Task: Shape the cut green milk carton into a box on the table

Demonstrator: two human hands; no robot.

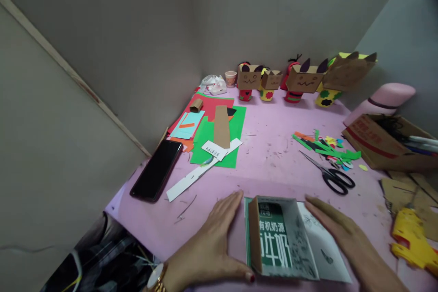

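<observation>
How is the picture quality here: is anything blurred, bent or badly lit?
Head view: light is soft and even, with no hard shadows or glare on the pink table. Wide-angle distortion bends the walls and stretches the edges. The left hand, right hand and carton are fairly sharp; the paper figures at the back look softer, and the rightmost one is smeared.

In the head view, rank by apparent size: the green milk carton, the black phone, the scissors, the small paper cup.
1. Green milk carton, though nearest the camera, so inflated.
2. Black phone.
3. Scissors.
4. Paper cup, farthest away, so true size unsure.
</observation>
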